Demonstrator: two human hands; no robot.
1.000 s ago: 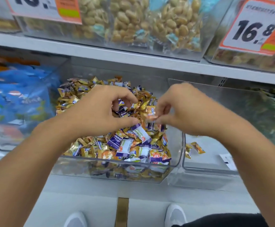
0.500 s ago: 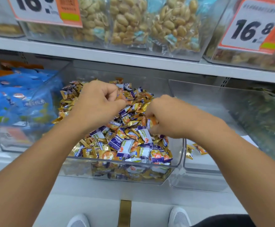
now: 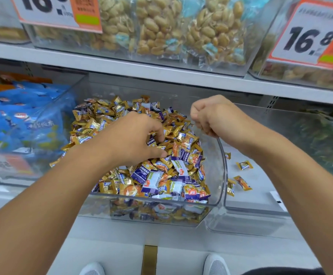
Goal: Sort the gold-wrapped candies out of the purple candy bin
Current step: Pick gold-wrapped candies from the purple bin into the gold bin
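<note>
Gold-wrapped candies (image 3: 245,165): few lying loose in right bin (image 3: 260,197)
Purple candy bin (image 3: 220,155): heaped, mixed wrappers
Left hand (image 3: 133,139): fingers curled into heap
Right hand (image 3: 211,116): fisted above rim, contents hidden

Bright, even shop light falls from above — shadows are faint and soft. Pale glare streaks the front wall of the clear candy bin (image 3: 211,213) and the neighbouring bin (image 3: 241,223). Shelf edges bow near the frame's borders — wide-angle distortion. The price tag (image 3: 308,36) and peanut bags (image 3: 161,26) look slightly soft.
</note>
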